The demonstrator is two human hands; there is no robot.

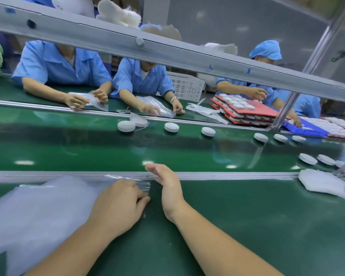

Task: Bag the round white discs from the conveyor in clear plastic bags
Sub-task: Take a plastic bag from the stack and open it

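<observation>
Currently bag-prep step: left hand [120,204] pinches edge of top clear bag [142,185] off hazy, floppy bag stack [38,212] at 8 o'clock. Right hand [168,188] loose-open, empty, just beside. Discs [171,127] flat, round, matte white, on glossy green conveyor [88,148], 12 to 2 o'clock. Next, prob.: spread bag mouth, reach fwd for disc.

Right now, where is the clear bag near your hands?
In the head view, the clear bag lies on the green table, left of centre, pinched by the left hand, beside the right hand and the metal rail.
</observation>
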